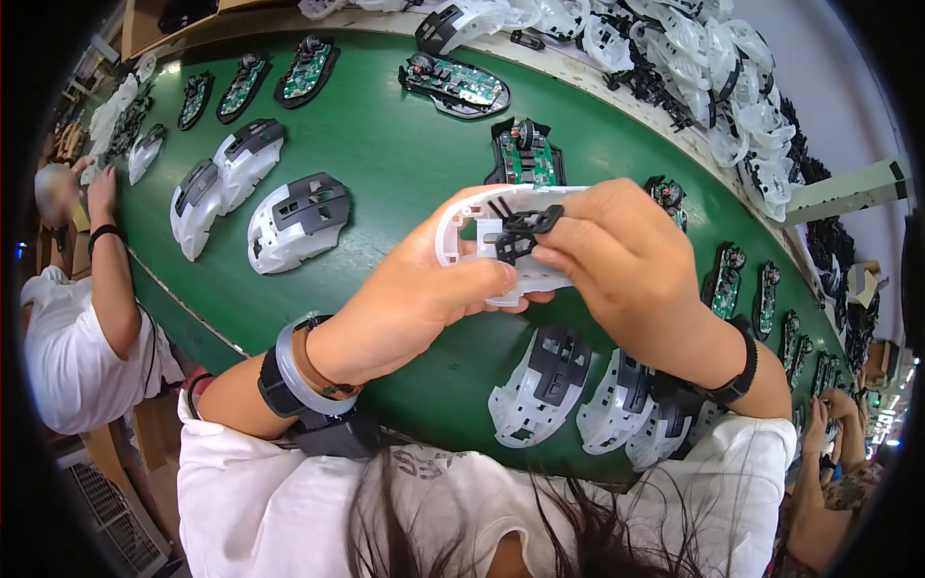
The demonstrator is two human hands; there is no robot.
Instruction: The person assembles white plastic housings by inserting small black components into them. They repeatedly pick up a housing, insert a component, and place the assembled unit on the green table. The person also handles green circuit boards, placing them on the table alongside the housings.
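In front of me, my left hand point(434, 275) grips a white mouse shell point(453, 236), its hollow inside turned up toward me. My right hand point(626, 255) pinches a small black plastic bracket point(520, 236) between thumb and fingers. That bracket lies over the shell's cavity; whether it is seated there I cannot tell. Just beyond the shell sits a mouse base with a green circuit board point(528, 154), its near end covered by my hands and the shell. White and dark grey mouse shells point(544, 385) lie on the near side, below my right forearm.
The green table point(395, 154) carries more mouse bases point(453, 87) along its far side and grey-white shells point(299, 222) at left. White shells and black parts are heaped on the far ledge point(694, 77). A co-worker's arm point(111, 270) is at left; another person's hands point(829, 424) at right.
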